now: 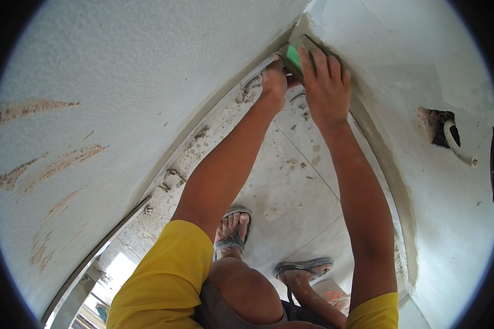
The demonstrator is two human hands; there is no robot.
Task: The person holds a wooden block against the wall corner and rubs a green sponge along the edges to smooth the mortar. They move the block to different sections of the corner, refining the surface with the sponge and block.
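In the corner where two pale walls meet, my right hand (328, 88) lies over a flat tool with a green part (293, 57), its fingers bent round it. The tool's far end is against the wall base. Just to the left, my left hand (275, 82) is closed beside the tool, close to the left wall's bottom edge; what its fingers hold, if anything, is hidden. A grey band of mortar (376, 131) runs along the foot of the right wall.
The tiled floor (280, 181) has mortar crumbs along the left edge. An open wall box (438, 127) with a pale conduit is at the right. My sandalled feet (233, 233) are below. The left wall (121, 82) has brown scraped patches. A container (332, 293) stands near my right foot.
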